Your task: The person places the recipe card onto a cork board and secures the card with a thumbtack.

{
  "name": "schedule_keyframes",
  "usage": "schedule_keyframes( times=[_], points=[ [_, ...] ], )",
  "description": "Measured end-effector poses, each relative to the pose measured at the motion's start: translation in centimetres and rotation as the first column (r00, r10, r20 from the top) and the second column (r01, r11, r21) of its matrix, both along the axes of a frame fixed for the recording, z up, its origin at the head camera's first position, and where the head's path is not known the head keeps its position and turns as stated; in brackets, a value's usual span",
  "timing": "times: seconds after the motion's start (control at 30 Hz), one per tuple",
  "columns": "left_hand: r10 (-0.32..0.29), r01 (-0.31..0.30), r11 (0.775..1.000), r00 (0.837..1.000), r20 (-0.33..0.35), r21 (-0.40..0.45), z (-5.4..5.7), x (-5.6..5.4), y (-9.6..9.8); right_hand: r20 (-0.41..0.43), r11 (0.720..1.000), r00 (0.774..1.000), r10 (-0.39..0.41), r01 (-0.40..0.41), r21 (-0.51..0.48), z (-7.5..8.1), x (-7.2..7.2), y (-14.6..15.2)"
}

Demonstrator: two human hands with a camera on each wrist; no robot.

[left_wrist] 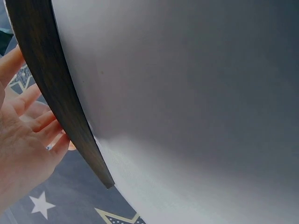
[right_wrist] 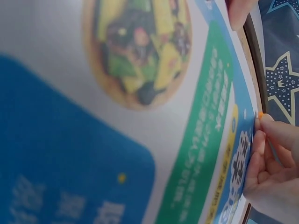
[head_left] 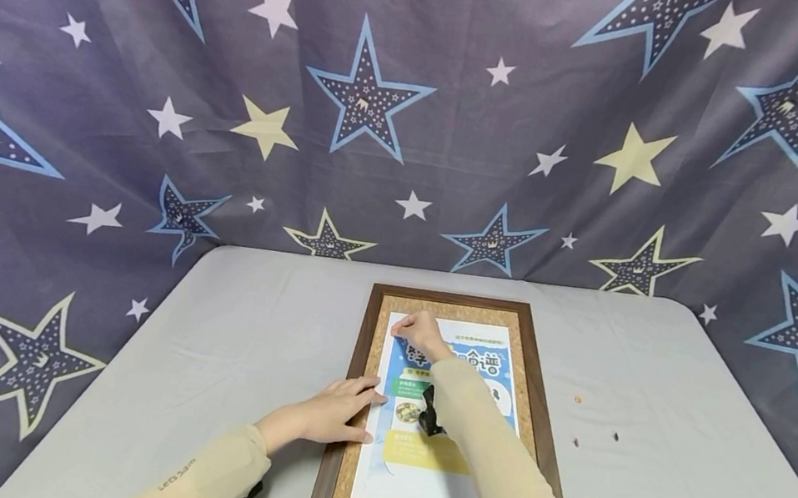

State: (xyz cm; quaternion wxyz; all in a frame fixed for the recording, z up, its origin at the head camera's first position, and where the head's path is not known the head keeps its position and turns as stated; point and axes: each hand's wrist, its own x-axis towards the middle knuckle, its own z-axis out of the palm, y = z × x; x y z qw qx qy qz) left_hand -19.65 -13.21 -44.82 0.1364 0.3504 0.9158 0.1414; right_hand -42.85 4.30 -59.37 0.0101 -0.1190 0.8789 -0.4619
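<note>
A printed poster (head_left: 428,488) in blue, green and yellow lies on a cork board (head_left: 348,478) with a dark wooden frame (head_left: 540,385). My right hand (head_left: 424,332) is at the poster's upper left corner. Between its thumb and finger it pinches a small orange push pin (right_wrist: 260,115), seen in the right wrist view. The pin's tip is too small to make out. With fingers spread and fairly straight, my left hand (head_left: 340,409) rests across the frame's left side, its fingertips on the poster's left edge. In the left wrist view, the left hand (left_wrist: 32,135) is partly behind the frame's side.
Right of the board, several small things lie on the grey tabletop (head_left: 657,359): an orange one (head_left: 578,400), a reddish one (head_left: 576,442) and a black one (head_left: 615,436). A star-patterned curtain (head_left: 465,31) hangs behind the table and at its sides.
</note>
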Motion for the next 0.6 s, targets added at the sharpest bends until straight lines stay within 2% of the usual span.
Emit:
schedule_keyframes(
  times=[0.03, 0.13, 0.27, 0.33, 0.4, 0.43, 0.47, 0.53, 0.57, 0.6],
  points=[
    [-0.001, 0.001, 1.0, 1.0, 0.0, 0.001, 0.0, 0.0, 0.0, 0.014, 1.0, 1.0, -0.012, 0.011, 0.015, -1.1, -1.0, -0.1],
    [-0.002, 0.002, 1.0, 1.0, -0.001, 0.001, 0.0, 0.0, 0.0, -0.008, 1.0, 1.0, -0.02, 0.021, 0.023, -5.6, -4.4, 0.0],
    [-0.002, 0.002, 1.0, 1.0, -0.006, 0.001, 0.0, 0.0, 0.0, 0.031, 0.999, 0.999, -0.04, 0.038, 0.035, -11.3, -9.0, 0.0],
    [-0.003, 0.003, 1.0, 1.0, -0.009, 0.002, 0.0, 0.0, 0.0, 0.033, 0.998, 0.998, -0.047, 0.046, 0.035, -12.6, -10.1, 0.0],
    [-0.004, 0.004, 1.0, 1.0, -0.011, 0.003, 0.0, 0.0, 0.0, 0.039, 0.998, 0.998, -0.054, 0.052, 0.036, -12.0, -9.7, 0.0],
    [-0.004, 0.004, 1.0, 1.0, -0.011, 0.004, 0.0, 0.0, 0.0, 0.048, 0.998, 0.997, -0.06, 0.059, 0.037, -10.9, -8.9, 0.0],
    [-0.005, 0.005, 1.0, 1.0, -0.013, 0.004, 0.1, 0.0, 0.0, 0.059, 0.997, 0.996, -0.068, 0.066, 0.038, -9.0, -7.4, 0.0],
    [-0.009, 0.009, 1.0, 1.0, -0.015, 0.007, 0.1, 0.0, 0.0, 0.073, 0.995, 0.993, -0.093, 0.09, 0.037, -3.9, -3.4, -0.3],
    [-0.011, 0.011, 1.0, 1.0, -0.015, 0.009, 0.0, 0.0, -0.1, 0.067, 0.995, 0.993, -0.1, 0.098, 0.029, -0.8, -0.8, -0.4],
    [-0.012, 0.013, 1.0, 1.0, -0.015, 0.011, 0.0, 0.1, -0.1, 0.075, 0.995, 0.992, -0.099, 0.098, 0.015, 1.2, 0.7, -0.5]
  ],
)
